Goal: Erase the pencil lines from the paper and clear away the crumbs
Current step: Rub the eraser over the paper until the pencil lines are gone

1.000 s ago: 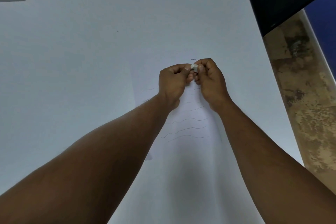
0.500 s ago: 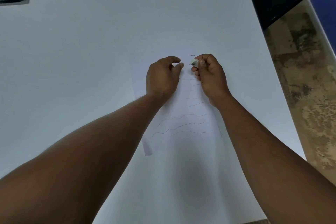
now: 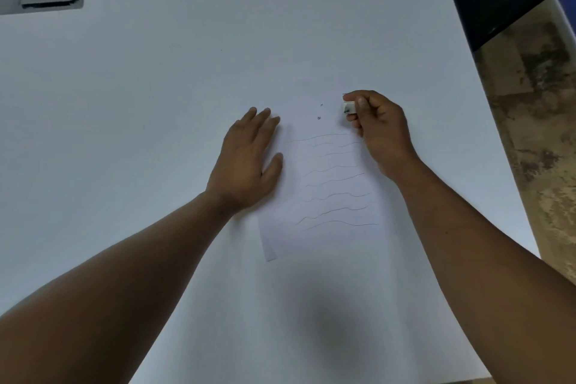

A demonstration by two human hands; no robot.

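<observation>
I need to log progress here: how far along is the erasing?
Barely begun. Done: little, though two crumbs lie near the paper's top. In hand: the left hand lies flat on the paper, and the right hand pinches the eraser near its top edge. Left: the wavy pencil lines, then the crumbs.

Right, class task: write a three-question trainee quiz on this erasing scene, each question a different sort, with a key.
1. True or false: the left hand lies flat on the paper's left edge.
2. Which hand pinches the eraser? A left, B right, C both.
3. Fill in: dark crumbs lie on the paper's ___ end, beyond the pencil lines.

Key: 1 true; 2 B, the right hand; 3 far.
</observation>
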